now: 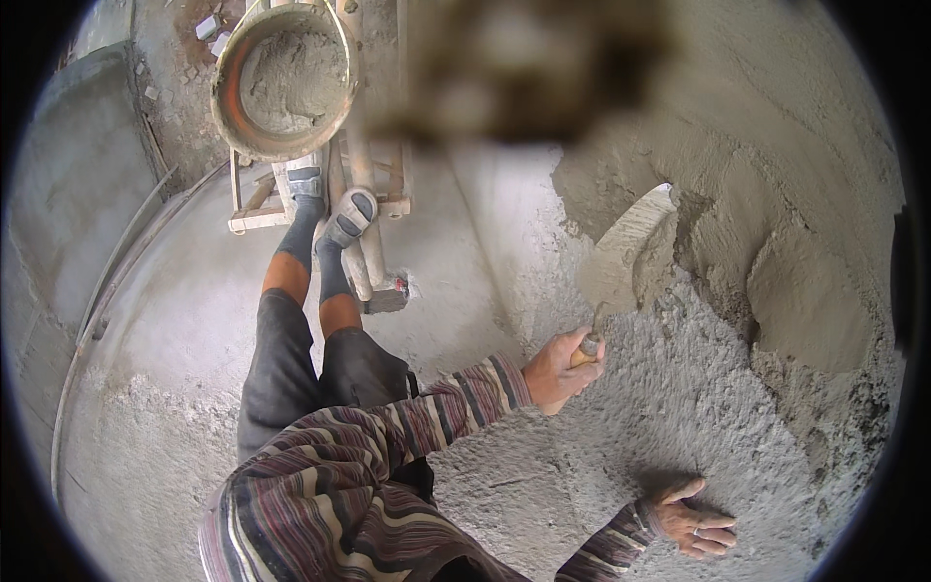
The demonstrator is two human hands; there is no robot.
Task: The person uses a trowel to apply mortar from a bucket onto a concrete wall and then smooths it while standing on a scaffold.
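My left hand [561, 371] is closed round the wooden handle of a trowel [621, 254]. The trowel's blade is coated in grey mortar and lies against the surface at the lower edge of a wet mortar layer [756, 165]. My right hand [690, 519] rests palm down on the rough grey surface [669, 407], below and to the right of the trowel. Its fingers are spread and hold nothing. A thicker patch of mortar [810, 301] lies right of the trowel.
At the upper left, a bucket [231, 102] holds grey mortar, close to my sandalled feet. Beneath them is a wooden frame with poles [257, 221]. A bent pipe or cable [73, 373] runs along the left. A blurred dark shape [529, 68] hides the top centre.
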